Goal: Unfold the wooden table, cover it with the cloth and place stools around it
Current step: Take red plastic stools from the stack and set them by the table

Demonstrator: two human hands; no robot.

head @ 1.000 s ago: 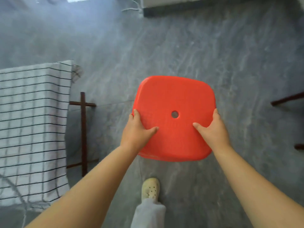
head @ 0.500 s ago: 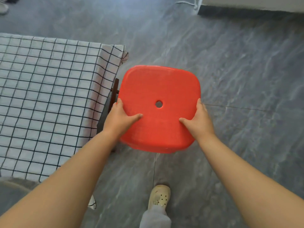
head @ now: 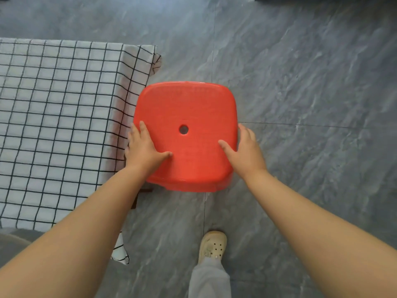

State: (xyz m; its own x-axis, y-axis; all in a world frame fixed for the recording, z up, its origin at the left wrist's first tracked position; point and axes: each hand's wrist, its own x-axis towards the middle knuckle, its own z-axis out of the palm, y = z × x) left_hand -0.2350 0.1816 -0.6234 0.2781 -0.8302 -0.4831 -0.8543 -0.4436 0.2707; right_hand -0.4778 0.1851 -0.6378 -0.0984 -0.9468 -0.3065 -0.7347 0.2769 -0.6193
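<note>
Red square plastic stool with round centre hole [head: 187,108] is gripped at both side rims. Left hand [head: 144,151] and right hand [head: 247,151] have thumbs flat on the seat, fingers wrapped over the edges. White black-grid cloth [head: 53,125] hangs just outside the left fingers [head: 137,134]. Legs hidden; floor contact cannot be told. Judgement: lower level, avoid trapping cloth under the left-side legs, release both hands together.

No legible txt, labels or nos. anywhere.
</note>
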